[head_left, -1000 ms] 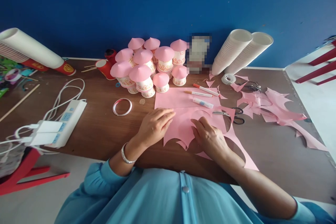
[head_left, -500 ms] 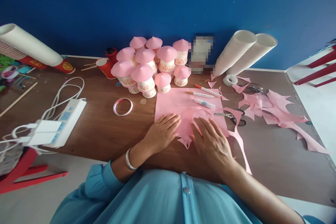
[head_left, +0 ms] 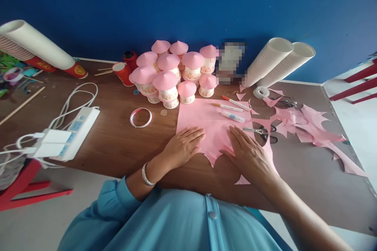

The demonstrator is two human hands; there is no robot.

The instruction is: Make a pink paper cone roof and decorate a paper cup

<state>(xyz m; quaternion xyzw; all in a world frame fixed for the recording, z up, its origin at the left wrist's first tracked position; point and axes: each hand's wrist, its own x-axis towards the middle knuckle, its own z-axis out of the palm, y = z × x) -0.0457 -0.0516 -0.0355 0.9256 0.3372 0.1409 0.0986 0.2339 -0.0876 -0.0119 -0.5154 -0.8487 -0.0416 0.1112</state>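
Observation:
My left hand (head_left: 184,146) lies flat, fingers stretched, on the left part of a jagged-edged pink paper piece (head_left: 216,135) near the table's front edge. My right hand (head_left: 250,153) presses flat on the right part of the same piece. That piece rests over a full pink sheet (head_left: 200,111). Both hands hold nothing. Two orange-capped markers (head_left: 235,103) and a glue stick (head_left: 232,116) lie on the sheet beyond my fingers. Scissors (head_left: 260,130) sit just right of my right hand's fingertips.
Several paper-cup houses with pink cone roofs (head_left: 173,72) cluster at the back. White cup stacks (head_left: 277,62) lean on the blue wall, another stack (head_left: 32,45) at far left. A tape ring (head_left: 140,117), power strip (head_left: 69,133) and pink offcuts (head_left: 312,125) lie around.
Both hands went from bent fingers handling the cut paper to lying flat on it. The right hand slid forward and right, and the jagged piece now lies smoothed under both palms.

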